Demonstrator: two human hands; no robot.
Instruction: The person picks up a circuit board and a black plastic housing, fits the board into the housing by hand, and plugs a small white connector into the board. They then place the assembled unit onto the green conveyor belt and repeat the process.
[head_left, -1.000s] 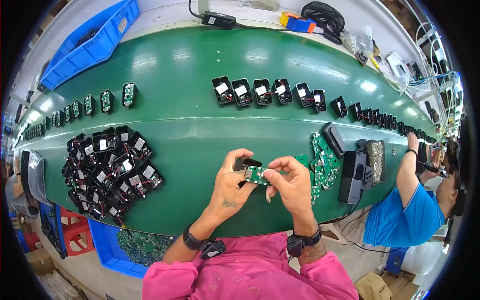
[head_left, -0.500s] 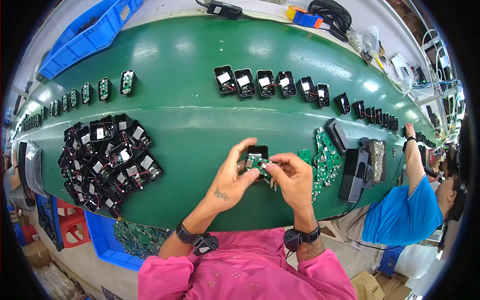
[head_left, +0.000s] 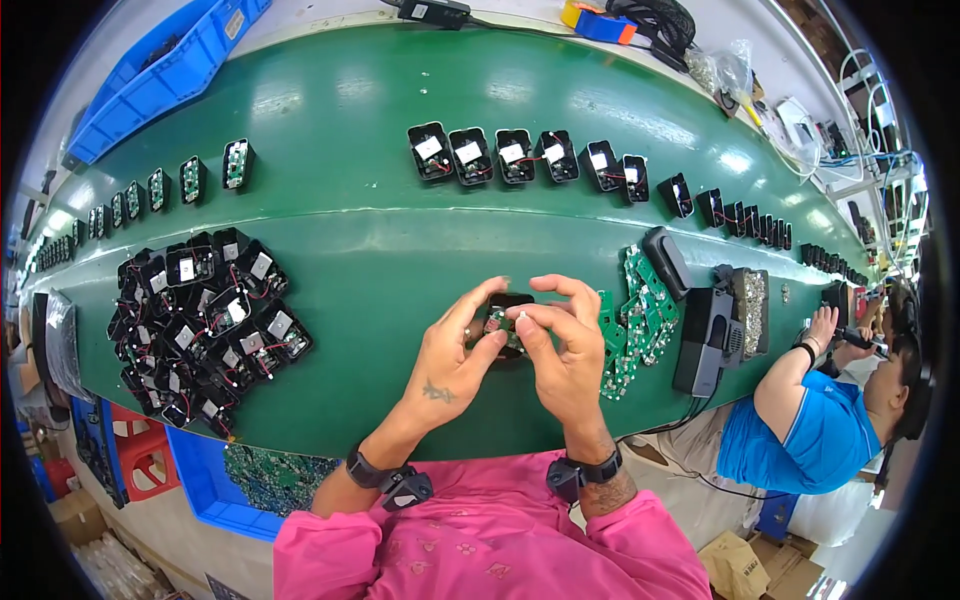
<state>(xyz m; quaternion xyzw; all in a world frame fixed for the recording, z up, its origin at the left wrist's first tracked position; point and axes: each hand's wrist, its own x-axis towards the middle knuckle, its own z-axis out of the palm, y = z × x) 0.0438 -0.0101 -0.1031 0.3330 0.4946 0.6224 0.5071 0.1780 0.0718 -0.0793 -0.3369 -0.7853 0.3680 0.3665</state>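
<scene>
In front of me, my left hand grips a small green circuit board between thumb and fingers. Right behind and under the board is a black plastic housing, partly hidden by my fingers. My right hand is pinched at the board's right edge, where a small white plug shows at its fingertips. Whether the board touches the housing I cannot tell. Just right of my right hand lies a pile of green circuit boards.
Black housings with wires are heaped at left. Rows of housings line the table's far part. Right of the boards stand a grey-black device and a tray of small metal parts. A co-worker in blue sits at right.
The board has tilted and turned between my hands, showing less of its face. My right fingers have closed in toward it. The co-worker's arm has drawn back from the far row.
</scene>
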